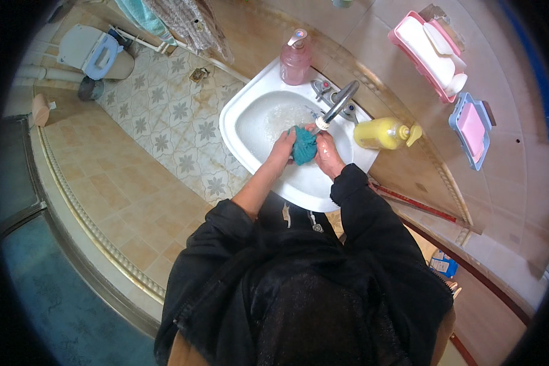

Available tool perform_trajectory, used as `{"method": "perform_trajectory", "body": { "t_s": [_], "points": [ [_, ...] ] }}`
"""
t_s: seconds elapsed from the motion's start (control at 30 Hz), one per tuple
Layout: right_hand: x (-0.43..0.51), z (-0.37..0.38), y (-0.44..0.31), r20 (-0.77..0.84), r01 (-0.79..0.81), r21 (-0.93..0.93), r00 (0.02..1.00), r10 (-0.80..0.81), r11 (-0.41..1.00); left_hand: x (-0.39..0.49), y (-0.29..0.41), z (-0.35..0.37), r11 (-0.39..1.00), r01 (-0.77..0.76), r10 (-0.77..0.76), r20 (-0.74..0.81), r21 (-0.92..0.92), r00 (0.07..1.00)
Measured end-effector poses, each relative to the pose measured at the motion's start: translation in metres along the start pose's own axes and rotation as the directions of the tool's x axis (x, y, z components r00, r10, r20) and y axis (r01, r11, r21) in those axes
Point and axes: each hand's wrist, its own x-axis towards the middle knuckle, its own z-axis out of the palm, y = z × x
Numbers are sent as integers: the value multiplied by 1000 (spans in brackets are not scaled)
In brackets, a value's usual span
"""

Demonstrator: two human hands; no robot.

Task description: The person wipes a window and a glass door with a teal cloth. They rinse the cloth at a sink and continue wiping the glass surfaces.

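A bunched teal cloth [304,145] is held between both hands over a white washbasin [238,151]. My left hand [283,147] grips its left side, with the thumb on top. My right hand [328,151] holds its right side and looks wet; some of its fingers are hidden behind the cloth and under the spout. Just above the cloth is the end of the curved chrome tap [341,104]. Water stands or runs in the bowl, with bubbles on it.
A pink pump bottle [295,61] stands on the basin's back left corner, and a yellow pump bottle [379,133] is at its right. Wall-mounted soap dishes, one pink [414,55] and one blue [481,147], are at the upper right. Towels [187,23] hang near the toilet [96,52].
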Motion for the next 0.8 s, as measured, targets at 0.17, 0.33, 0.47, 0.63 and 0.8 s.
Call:
{"method": "perform_trajectory", "body": {
  "t_s": [0.17,0.33,0.47,0.63,0.8],
  "points": [
    [-9,-13,-23,-69,-94,-356,995,74,930,-3,-5,-7,954,-267,253,110,136,961],
    [-19,6,-13,75,-202,135,978,193,970,8,3,-4,964,-264,264,-4,-28,964],
    [-27,30,-15,155,-198,530,979,136,825,-6,-22,11,743,-570,618,-33,351,785],
    [-31,3,-18,200,-314,267,943,266,911,-36,8,-13,474,-560,416,388,680,823],
    [-35,-6,-35,131,-376,-21,917,376,926,-39,35,-28,175,-789,503,636,588,585]
  ]
}}
